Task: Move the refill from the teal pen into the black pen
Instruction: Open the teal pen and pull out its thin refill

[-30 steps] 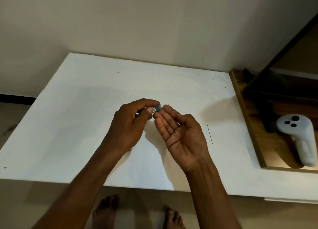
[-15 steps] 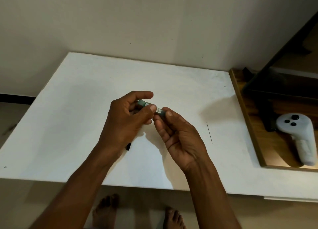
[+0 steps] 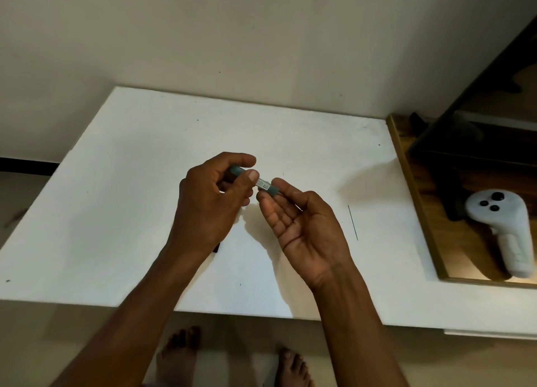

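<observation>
My left hand (image 3: pixel 212 203) is closed around one end of the teal pen (image 3: pixel 263 184), which has a white label and sticks out to the right past my thumb. My right hand (image 3: pixel 302 227) is turned palm up, and its thumb and fingertips pinch the pen's other end. Both hands hover above the middle of the white table (image 3: pixel 130 212). A small black piece (image 3: pixel 216 247), perhaps part of the black pen, shows on the table just under my left wrist; the rest is hidden. A thin dark rod (image 3: pixel 353 222), possibly a refill, lies on the table right of my right hand.
At the right stands a wooden tray (image 3: pixel 418 212) holding a white controller (image 3: pixel 499 227) and dark objects. The wall lies directly behind the table. My bare feet (image 3: pixel 177 354) show on the floor below the table's near edge.
More of the teal pen now shows between my hands. My right hand closed onto its end, then turned palm up while keeping the pinch. My left hand rose slightly.
</observation>
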